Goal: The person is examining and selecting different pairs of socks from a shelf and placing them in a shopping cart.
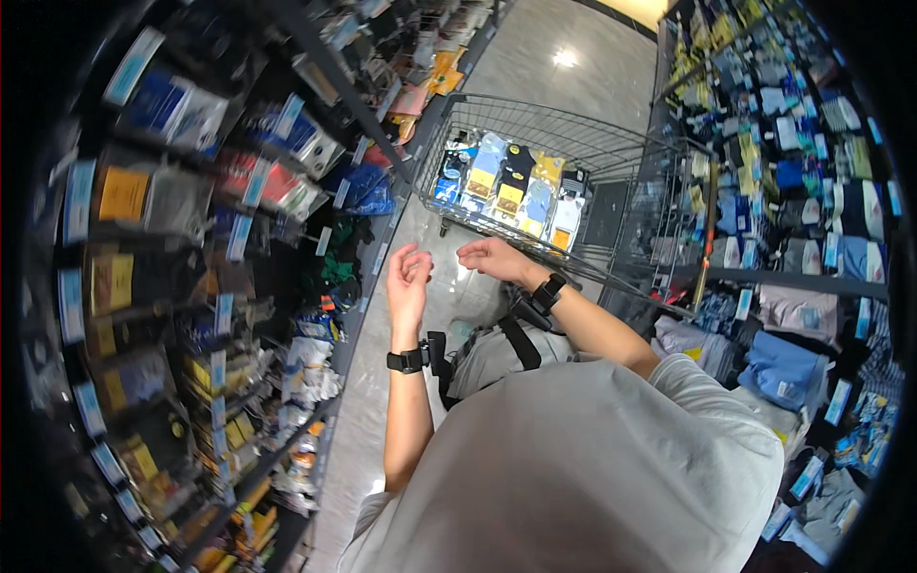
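Between two shelving runs of packaged socks, both hands hang raised and empty before a wire shopping cart [535, 134]. Left hand [409, 282]: fingers loosely curled, holding nothing. Right hand [489, 256]: fingers relaxed, slightly bent, also holding nothing. Sock packs [511, 191] lie in the cart's basket, just beyond the hands, untouched. Each wrist carries a black band.

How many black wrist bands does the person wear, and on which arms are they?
2. One wrist band is on the left arm, below the left hand; the other is on the right arm, behind the right hand. None seems hidden.
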### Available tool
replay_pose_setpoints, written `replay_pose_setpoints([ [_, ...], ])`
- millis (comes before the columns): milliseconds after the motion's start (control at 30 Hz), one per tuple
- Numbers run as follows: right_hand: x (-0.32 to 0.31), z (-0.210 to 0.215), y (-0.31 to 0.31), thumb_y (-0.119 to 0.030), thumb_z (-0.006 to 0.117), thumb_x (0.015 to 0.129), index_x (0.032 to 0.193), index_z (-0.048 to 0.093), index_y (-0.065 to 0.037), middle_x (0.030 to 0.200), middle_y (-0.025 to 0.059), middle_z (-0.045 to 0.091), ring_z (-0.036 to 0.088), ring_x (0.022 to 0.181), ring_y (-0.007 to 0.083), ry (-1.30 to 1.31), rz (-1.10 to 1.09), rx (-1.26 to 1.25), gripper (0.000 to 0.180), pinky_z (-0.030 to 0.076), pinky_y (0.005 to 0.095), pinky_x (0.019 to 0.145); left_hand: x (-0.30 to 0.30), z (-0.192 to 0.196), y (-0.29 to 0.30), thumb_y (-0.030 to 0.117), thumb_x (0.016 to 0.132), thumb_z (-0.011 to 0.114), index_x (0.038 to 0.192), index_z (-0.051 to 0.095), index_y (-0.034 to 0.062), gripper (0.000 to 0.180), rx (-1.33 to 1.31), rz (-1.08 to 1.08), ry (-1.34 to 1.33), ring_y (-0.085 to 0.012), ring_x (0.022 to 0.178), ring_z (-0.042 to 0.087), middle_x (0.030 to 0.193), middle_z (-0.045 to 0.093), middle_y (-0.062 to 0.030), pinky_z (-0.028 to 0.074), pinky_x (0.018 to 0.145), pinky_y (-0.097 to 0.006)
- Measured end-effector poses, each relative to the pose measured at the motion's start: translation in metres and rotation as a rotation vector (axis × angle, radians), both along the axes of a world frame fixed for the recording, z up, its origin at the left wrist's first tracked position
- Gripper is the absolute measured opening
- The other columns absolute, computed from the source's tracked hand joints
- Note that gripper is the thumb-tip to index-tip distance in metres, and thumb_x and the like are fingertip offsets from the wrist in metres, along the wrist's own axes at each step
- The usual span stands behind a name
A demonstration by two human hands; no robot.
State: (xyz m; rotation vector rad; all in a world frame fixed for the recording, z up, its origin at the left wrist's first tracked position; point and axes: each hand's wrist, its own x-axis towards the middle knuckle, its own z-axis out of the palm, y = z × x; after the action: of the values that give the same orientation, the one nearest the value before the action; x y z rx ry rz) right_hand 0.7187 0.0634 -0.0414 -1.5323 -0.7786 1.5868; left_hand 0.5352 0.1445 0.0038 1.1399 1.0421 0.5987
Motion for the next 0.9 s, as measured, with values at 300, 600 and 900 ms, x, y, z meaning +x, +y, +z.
replay_pose_setpoints([
  [300, 0.107, -0.059, -0.019, -0.023, 0.062, 0.086, 0.111, 0.060, 0.005, 0.101, 0.0132, 0.066, 0.063, 0.088, 0.0176, 0.146, -0.257, 0.026, 0.037, 0.049, 0.0284, 0.077, 0.135, -0.044, 0.000, 0.017, 0.088, 0.062, 0.120, 0.052, 0.0085, 0.034, -0.185, -0.279, 0.198, -0.0135, 0.085, 0.060, 0.097, 0.061, -0.0025, 0.049, 0.071, -0.027],
  [600, 0.210, -0.230, -0.045, -0.028, 0.062, 0.086, 0.107, 0.060, 0.005, 0.082, 0.0059, 0.064, 0.059, 0.068, 0.0116, 0.102, -0.413, -0.294, 0.040, 0.046, 0.0253, 0.059, 0.264, -0.190, 0.035, 0.014, 0.087, 0.059, 0.120, 0.050, 0.0037, 0.036, -0.558, -0.200, 0.356, -0.0158, 0.093, 0.054, 0.102, 0.056, -0.0051, 0.050, 0.070, -0.028],
  [900, 0.192, -0.301, -0.033, -0.027, 0.068, 0.075, 0.115, 0.057, 0.006, 0.103, 0.0190, 0.063, 0.062, 0.091, 0.0240, 0.181, -0.545, -0.393, 0.053, 0.048, 0.0319, 0.080, 0.276, -0.313, 0.062, 0.017, 0.084, 0.060, 0.138, 0.032, 0.0066, 0.062, -0.733, 0.022, 0.681, -0.0249, 0.110, 0.043, 0.127, 0.042, -0.0134, 0.050, 0.076, -0.038],
])
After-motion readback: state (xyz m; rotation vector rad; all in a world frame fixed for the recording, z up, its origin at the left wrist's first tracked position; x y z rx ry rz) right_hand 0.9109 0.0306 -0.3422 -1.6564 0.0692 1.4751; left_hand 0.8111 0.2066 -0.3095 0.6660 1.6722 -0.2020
